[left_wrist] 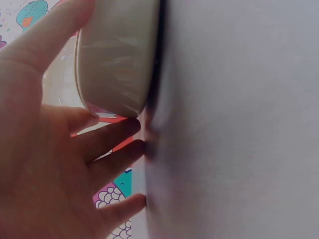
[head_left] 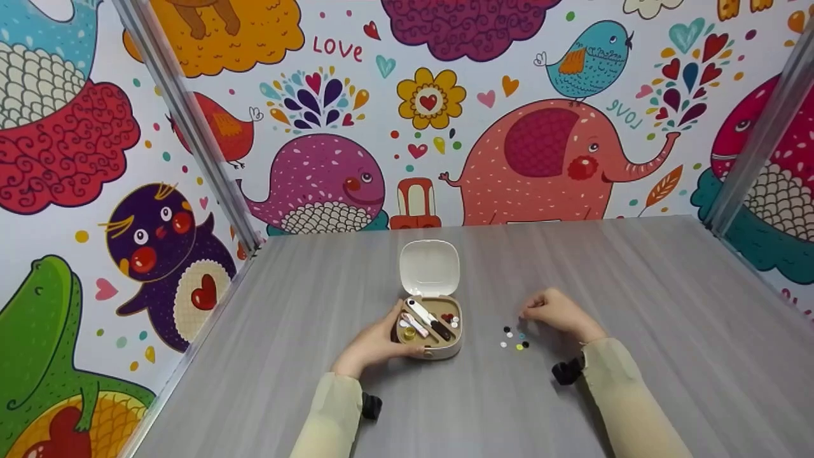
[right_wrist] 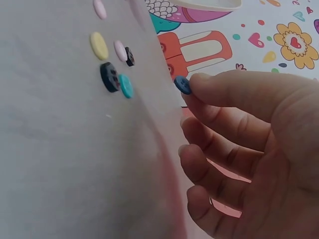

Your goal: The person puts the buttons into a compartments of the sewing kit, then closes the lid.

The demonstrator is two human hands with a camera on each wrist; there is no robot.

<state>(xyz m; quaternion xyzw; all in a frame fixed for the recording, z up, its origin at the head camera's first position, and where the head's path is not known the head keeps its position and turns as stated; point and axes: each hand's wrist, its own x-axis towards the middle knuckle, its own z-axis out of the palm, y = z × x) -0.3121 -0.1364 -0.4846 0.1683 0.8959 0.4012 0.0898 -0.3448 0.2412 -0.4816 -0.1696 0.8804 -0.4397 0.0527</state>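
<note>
A small cream box (head_left: 448, 352) with its white lid (head_left: 430, 267) raised stands mid-table. My left hand (head_left: 372, 343) grips its left side, thumb at the front and fingers round the side. Inside lie a white-and-black tool (head_left: 429, 318), a small yellow round item (head_left: 409, 333), and red and white buttons. To the right of the box, my right hand (head_left: 563, 313) pinches a dark blue button (right_wrist: 182, 85) between thumb and index finger, above the table. Close by lie loose buttons, among them a yellow button (right_wrist: 99, 46), a black button (right_wrist: 109, 77) and a turquoise button (right_wrist: 125, 85).
The grey table (head_left: 305, 286) runs back to a printed wall panel (head_left: 420, 38) with cartoon animals. Metal posts (head_left: 191, 121) stand at the corners. Each wrist wears a black device, such as the right one (head_left: 568, 371).
</note>
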